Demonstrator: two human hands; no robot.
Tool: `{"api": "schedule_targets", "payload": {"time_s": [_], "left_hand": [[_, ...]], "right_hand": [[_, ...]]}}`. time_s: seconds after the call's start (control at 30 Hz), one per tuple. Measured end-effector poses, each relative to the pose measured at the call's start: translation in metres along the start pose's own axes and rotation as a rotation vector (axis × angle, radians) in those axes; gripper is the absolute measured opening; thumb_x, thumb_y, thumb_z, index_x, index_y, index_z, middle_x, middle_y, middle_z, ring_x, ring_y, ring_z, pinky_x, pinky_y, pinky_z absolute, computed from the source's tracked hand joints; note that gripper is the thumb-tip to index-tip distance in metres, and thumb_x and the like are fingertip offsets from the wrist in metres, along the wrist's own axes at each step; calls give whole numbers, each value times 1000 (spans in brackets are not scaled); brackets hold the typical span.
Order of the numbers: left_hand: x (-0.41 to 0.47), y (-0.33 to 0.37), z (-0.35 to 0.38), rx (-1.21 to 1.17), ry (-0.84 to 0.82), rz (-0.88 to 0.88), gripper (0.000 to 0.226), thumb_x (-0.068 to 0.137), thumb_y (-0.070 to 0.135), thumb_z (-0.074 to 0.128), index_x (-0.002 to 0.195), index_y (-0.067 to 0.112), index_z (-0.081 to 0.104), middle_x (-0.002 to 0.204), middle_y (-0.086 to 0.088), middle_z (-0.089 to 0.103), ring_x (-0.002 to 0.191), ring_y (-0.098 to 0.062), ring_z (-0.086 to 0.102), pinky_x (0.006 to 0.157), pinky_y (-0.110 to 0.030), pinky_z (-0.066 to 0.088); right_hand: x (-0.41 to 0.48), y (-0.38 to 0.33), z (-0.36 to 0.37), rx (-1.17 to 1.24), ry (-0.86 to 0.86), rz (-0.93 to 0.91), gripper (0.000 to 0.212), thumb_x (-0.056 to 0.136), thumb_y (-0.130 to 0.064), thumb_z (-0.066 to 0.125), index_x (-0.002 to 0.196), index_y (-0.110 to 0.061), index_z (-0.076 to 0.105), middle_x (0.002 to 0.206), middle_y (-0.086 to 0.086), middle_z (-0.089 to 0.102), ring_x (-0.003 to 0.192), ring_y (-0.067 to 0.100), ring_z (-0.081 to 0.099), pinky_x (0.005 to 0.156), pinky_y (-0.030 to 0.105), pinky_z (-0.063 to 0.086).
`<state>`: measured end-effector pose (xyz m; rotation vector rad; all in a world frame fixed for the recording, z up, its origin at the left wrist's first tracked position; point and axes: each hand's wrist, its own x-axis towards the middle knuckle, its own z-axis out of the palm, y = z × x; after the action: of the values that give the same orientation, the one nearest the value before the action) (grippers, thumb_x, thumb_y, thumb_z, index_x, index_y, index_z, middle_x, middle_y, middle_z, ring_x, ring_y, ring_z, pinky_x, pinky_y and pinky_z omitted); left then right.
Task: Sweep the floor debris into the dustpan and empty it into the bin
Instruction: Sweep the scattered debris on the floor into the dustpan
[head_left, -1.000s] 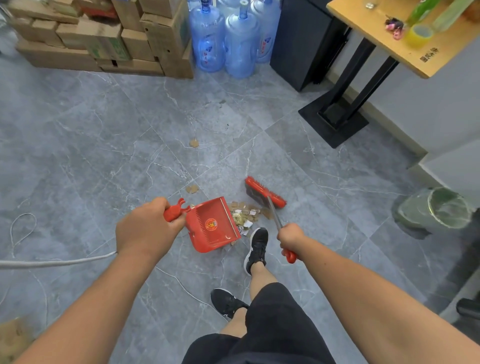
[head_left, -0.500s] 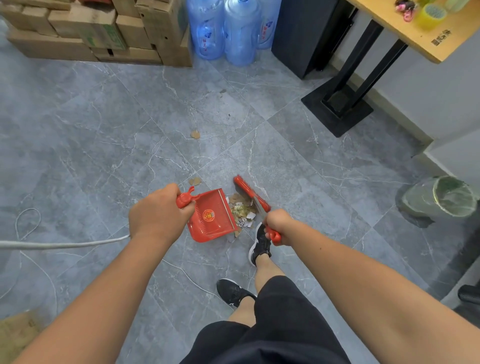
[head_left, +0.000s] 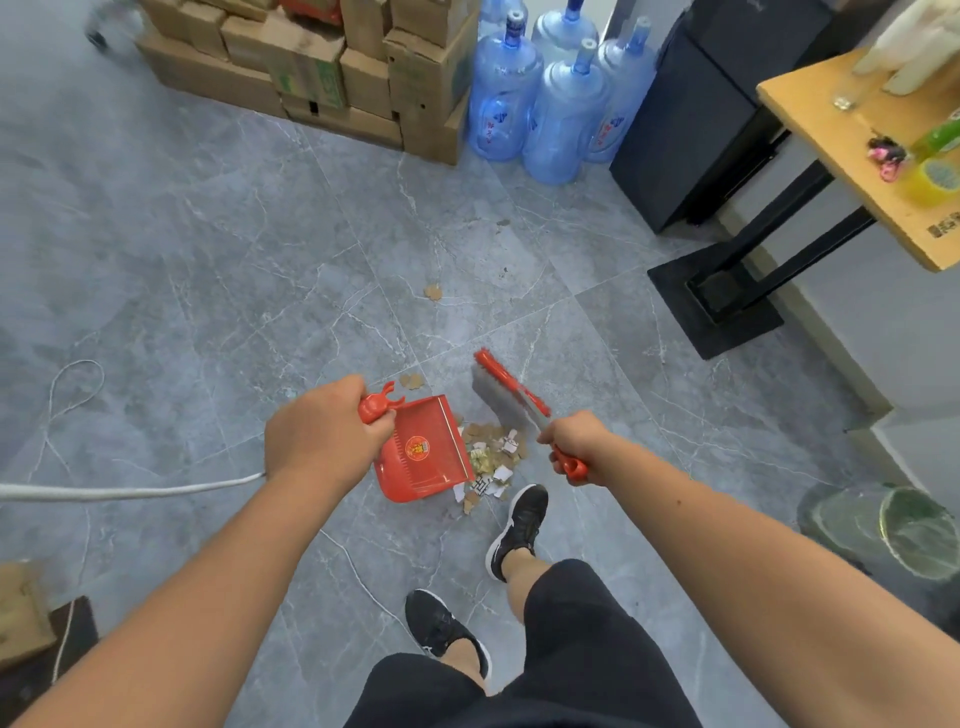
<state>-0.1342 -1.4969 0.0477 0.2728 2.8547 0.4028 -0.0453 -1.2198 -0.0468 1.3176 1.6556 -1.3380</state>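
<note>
My left hand grips the handle of a red dustpan that rests on the grey tiled floor. Its open mouth faces right, toward a pile of paper and cardboard scraps. My right hand holds the red handle of a small brush, whose red head and grey bristles sit just beyond the pile. Loose scraps lie farther out: one pair behind the dustpan, one on the tile beyond. The bin, lined with a clear green bag, stands at the right edge.
My black shoes stand right below the pile. Cardboard boxes and blue water jugs line the back. A dark cabinet and a wooden table on a black base stand at the right. A white cord crosses the left floor.
The brush head has pulled in toward the dustpan and then lifted back out beyond the pile. The scraps now lie closer to the dustpan's mouth. My head has tilted up a little.
</note>
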Motion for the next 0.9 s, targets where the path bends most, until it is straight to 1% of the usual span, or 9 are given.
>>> {"api": "schedule_targets", "payload": {"time_s": [0.07,0.13,0.3,0.4,0.5,0.63,0.7,0.83,0.9], "left_hand": [[4,-4,-3,-31,15,-54,36,84,54,64,74,21,55,71,4,61,71,-28,59,63,-37,50],[8,-6,-4,-65,41,-113,37,82,54,66,72,20,54,69,4,61,70,-28,59,63,-38,51],[29,-2,-11,-44,93,-298,34,81,54,66,74,22,58,69,4,61,71,-29,59,61,-35,46],[47,6,-15,-63,142,-445,34,78,55,69,78,22,62,71,3,64,74,-30,62,64,-37,50],[71,14,-21,-54,159,-558,35,77,56,70,79,22,62,68,5,61,73,-32,61,64,-37,49],[97,26,-30,-71,221,-649,35,72,56,69,78,23,60,69,1,62,74,-34,61,66,-40,53],[102,35,-34,-60,248,-692,33,76,50,76,78,20,62,70,-1,62,75,-36,61,67,-42,53],[110,51,-34,-35,268,-763,30,78,46,78,76,23,59,62,6,52,71,-32,56,66,-40,51],[115,53,-31,-25,268,-776,33,79,46,77,77,18,61,62,5,55,70,-32,57,65,-41,51]], "right_hand": [[4,-19,-3,-48,-1,-39,14,88,0,54,79,-6,45,57,8,40,38,17,37,38,18,29],[12,-41,-6,-94,-6,-80,17,84,5,55,79,-8,43,57,8,39,37,17,37,38,19,29],[58,-108,-22,-198,-22,-169,18,83,11,53,89,-5,46,61,10,42,33,16,36,36,18,28],[101,-156,-32,-249,-50,-200,15,85,11,50,94,0,48,64,11,43,39,17,35,38,19,27],[138,-207,-44,-291,-91,-220,14,86,10,51,97,1,49,67,13,45,43,18,37,37,19,28],[180,-268,-63,-352,-135,-254,17,84,10,52,95,-2,48,66,12,45,40,17,37,39,19,28],[199,-295,-70,-408,-139,-272,15,85,10,53,95,-1,49,64,11,45,34,16,37,38,19,27],[227,-335,-77,-500,-131,-290,12,86,9,54,93,1,51,64,12,46,26,15,35,37,18,27],[237,-347,-75,-534,-127,-294,13,85,10,53,95,2,52,64,14,47,28,16,37,37,19,28]]}}
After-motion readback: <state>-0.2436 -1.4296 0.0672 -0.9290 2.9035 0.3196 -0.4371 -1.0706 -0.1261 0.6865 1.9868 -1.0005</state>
